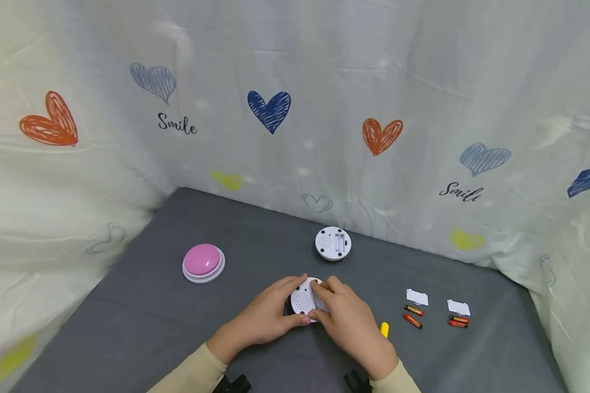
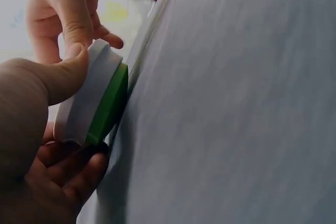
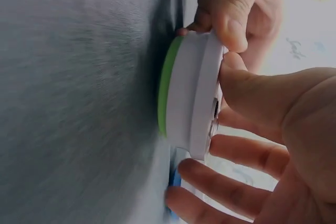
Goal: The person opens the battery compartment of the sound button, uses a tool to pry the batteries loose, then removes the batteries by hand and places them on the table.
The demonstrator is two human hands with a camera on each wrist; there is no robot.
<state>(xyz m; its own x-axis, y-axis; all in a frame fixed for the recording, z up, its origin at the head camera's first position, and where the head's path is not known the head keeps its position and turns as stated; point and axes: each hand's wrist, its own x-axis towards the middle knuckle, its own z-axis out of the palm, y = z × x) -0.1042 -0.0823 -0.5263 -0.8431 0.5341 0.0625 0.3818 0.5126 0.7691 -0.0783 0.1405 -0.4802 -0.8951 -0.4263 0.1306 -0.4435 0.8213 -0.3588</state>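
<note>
Face down in both hands is a round white sound button [image 1: 302,299] with speaker holes on its back and a green dome [image 2: 109,106] underneath. My left hand [image 1: 270,314] grips it round the rim, with the thumb on the near edge and fingers on the far side. The right hand [image 1: 349,316] has its thumb and index finger on the back, over the battery compartment, which they mostly cover. Its other fingers [image 3: 226,187] extend beyond the rim. Whether a battery sits under the right fingers is hidden.
A pink-domed button [image 1: 202,262] stands at left. Another button [image 1: 333,243] lies face down at the back, its battery slot uncovered. At right are two white covers [image 1: 417,297] [image 1: 458,308] and several red-and-black batteries [image 1: 413,321]. A yellow handle [image 1: 384,329] shows beside the right wrist.
</note>
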